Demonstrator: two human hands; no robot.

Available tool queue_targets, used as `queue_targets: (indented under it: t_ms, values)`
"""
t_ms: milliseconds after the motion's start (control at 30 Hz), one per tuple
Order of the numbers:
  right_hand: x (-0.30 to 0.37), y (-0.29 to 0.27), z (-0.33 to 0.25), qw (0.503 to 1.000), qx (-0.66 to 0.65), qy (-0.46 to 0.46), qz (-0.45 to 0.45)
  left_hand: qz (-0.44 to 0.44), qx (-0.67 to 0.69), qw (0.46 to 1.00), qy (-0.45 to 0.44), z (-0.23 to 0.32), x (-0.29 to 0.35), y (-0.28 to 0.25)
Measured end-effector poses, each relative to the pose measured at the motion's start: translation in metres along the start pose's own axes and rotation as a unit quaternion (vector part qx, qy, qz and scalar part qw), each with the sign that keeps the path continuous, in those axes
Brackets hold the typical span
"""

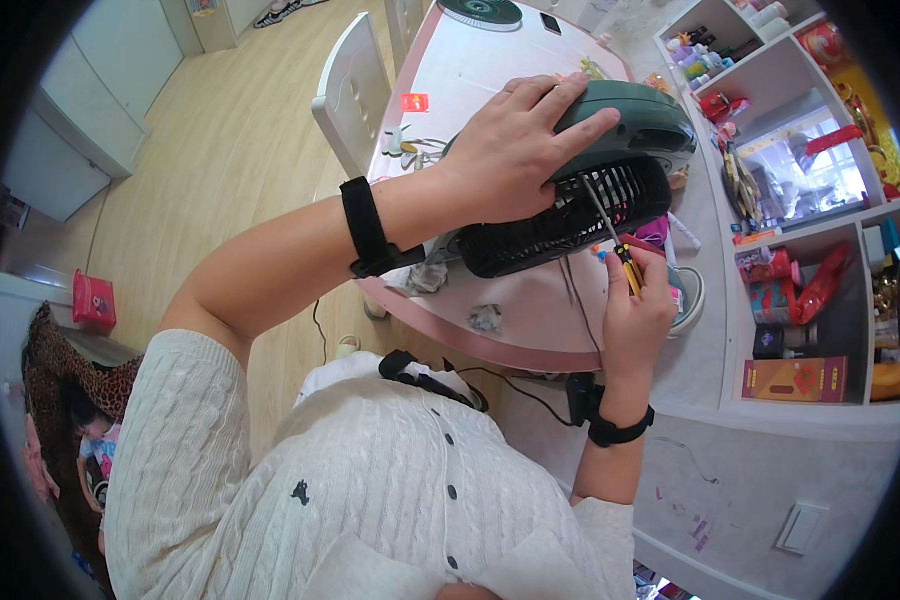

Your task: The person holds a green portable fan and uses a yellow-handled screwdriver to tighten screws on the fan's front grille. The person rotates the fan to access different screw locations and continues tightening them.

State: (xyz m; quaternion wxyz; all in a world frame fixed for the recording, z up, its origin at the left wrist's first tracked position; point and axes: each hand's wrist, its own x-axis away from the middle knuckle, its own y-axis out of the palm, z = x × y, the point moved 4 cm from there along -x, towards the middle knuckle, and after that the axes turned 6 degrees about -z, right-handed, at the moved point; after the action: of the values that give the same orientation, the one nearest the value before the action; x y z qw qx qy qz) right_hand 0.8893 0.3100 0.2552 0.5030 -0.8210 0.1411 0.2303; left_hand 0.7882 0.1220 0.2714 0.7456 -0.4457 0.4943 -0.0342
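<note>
Gripping a yellow-and-black screwdriver (627, 266), the right hand (642, 310) angles it across the black grille (505, 252) of a green appliance (635, 108) above the pink-edged desk (520, 347), the left hand (515, 150) spread over the appliance's housing.

A head-worn fisheye camera looks steeply down past the cream cable-knit cardigan (370, 450) nearest it, toward the left hand (510, 150) and right hand (640, 310) over the pink-edged table (460, 80).

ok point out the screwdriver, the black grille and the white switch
screwdriver (626, 262), head view: on the yellow-and-black handle
black grille (568, 226), head view: on the slotted face
white switch (802, 528), head view: on its front plate
</note>
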Motion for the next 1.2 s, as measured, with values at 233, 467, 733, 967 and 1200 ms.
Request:
queue_targets:
  t_ms: [233, 467, 733, 967, 1200]
  values:
    - [0.002, 0.011, 0.022, 0.964, -0.239, 0.11, -0.031, 0.016, -0.009, 1.0, 0.013, 0.002, 0.0, -0.001]
    - [-0.002, 0.016, 0.028, 0.953, -0.274, 0.123, -0.047, 0.014, 0.002, 1.0, 0.02, -0.002, 0.0, 0.004]
    - [0.038, -0.007, -0.015, 0.983, -0.163, 0.076, -0.041, 0.007, 0.007, 0.998, 0.054, -0.006, 0.002, 0.002]
    - [0.101, 0.078, -0.022, 0.991, -0.081, 0.09, -0.054, -0.086, 0.001, 0.996, 0.031, -0.003, 0.01, -0.004]
    - [0.114, 0.118, -0.021, 0.987, -0.094, 0.127, -0.002, -0.038, 0.029, 0.999, 0.021, -0.021, 0.061, 0.006]
